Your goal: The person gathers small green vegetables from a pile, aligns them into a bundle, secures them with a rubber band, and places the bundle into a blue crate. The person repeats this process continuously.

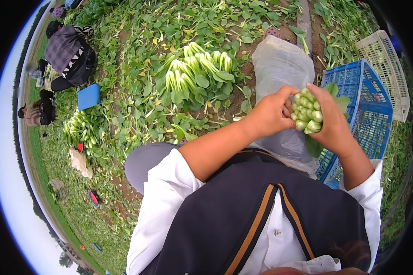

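Between both palms sits a bundle of green bok choy [308,110], its pale trimmed bases packed together and facing up towards me. My left hand [277,109] grips its left side, with the thumb near the lower edge of the bases. Around the right side curls my right hand [334,120], thumb and fingers against the stalks. Some dark leaves stick out below and behind the right hand. The bundle is over a clear plastic sheet [285,65] that covers my leg. On the ground to the left lies a pile of bok choy [196,74], stalks pointing away from me.
To my right stand a blue plastic crate [371,117] and a cream crate [387,68]. Loose leaves litter the soil. At far left, a person [67,55] squats near a blue block [89,97] and another bok choy pile [81,129]; others are beyond.
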Available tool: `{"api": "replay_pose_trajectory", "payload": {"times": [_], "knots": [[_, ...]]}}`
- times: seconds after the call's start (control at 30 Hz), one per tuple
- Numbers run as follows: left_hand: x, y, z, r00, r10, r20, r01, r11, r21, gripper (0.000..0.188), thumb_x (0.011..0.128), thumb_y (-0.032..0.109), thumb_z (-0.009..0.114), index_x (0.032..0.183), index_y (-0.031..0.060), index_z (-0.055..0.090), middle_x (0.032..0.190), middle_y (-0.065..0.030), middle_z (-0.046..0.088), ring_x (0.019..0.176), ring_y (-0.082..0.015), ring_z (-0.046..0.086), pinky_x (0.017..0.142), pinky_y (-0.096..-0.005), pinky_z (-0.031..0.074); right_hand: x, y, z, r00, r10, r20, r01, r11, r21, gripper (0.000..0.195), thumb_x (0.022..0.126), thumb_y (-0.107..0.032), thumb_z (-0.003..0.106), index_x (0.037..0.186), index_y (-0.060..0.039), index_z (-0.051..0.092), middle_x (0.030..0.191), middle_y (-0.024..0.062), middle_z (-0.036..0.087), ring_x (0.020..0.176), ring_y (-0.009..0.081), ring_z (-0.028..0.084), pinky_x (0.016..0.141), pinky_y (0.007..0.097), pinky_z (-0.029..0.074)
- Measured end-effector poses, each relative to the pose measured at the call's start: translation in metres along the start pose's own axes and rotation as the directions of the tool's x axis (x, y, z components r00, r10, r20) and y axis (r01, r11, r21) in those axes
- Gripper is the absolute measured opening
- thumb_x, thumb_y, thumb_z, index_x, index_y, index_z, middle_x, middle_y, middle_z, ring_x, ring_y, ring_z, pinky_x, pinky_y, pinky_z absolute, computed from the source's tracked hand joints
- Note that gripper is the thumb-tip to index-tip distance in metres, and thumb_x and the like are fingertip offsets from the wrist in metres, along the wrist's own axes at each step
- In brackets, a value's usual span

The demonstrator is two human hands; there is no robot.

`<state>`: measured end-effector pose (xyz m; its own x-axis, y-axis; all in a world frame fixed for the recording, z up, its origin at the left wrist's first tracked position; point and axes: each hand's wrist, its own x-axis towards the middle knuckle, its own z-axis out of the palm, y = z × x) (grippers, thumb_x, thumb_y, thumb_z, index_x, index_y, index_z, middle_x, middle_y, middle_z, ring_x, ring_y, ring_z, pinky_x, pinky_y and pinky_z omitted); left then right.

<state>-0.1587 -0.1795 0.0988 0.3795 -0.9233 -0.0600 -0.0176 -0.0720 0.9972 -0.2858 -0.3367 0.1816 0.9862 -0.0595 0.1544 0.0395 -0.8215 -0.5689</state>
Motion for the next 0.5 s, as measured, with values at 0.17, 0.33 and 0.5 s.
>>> {"api": "replay_pose_trajectory", "payload": {"times": [0.17, 0.33, 0.5], "knots": [[0.019, -0.011, -0.044, 0.925, -0.115, 0.362, 0.17, 0.978, -0.124, 0.066, 0.078, 0.006, 0.081, 0.135, 0.0029, 0.048, 0.093, -0.0065, 0.067, 0.079, -0.0112, 0.065, 0.072, -0.0267, 0.054, -0.008, 0.009, 0.028, 0.931, 0.365, 0.019, -0.363, 0.917, 0.167, 0.09, 0.068, -0.003, 0.083, 0.145, -0.0043, 0.038, 0.134, 0.0189, 0.055, 0.122, 0.0347, 0.056, 0.103, 0.0399, 0.045], [0.052, -0.198, -0.192, 0.692, -0.306, -0.654, 0.458, 0.886, 0.071, 0.038, 0.087, 0.017, 0.073, 0.12, 0.0005, 0.061, 0.105, -0.0137, 0.069, 0.085, -0.0229, 0.069, 0.074, -0.036, 0.056, -0.022, 0.015, 0.029, 0.873, 0.486, 0.037, -0.483, 0.852, 0.201, 0.097, 0.073, 0.009, 0.075, 0.152, -0.0031, 0.02, 0.145, 0.0169, 0.042, 0.127, 0.028, 0.052, 0.108, 0.0377, 0.042], [0.072, -0.256, -0.252, 0.541, -0.273, -0.796, 0.782, 0.511, 0.356, 0.049, 0.086, 0.028, 0.074, 0.123, 0.0008, 0.058, 0.115, -0.0228, 0.066, 0.104, -0.0405, 0.064, 0.091, -0.0468, 0.051, -0.042, 0.021, 0.046, 0.81, 0.581, -0.074, -0.537, 0.788, 0.3, 0.102, 0.068, 0.01, 0.079, 0.151, -0.0016, 0.02, 0.144, 0.0195, 0.045, 0.132, 0.0319, 0.048, 0.113, 0.0407, 0.037]]}}
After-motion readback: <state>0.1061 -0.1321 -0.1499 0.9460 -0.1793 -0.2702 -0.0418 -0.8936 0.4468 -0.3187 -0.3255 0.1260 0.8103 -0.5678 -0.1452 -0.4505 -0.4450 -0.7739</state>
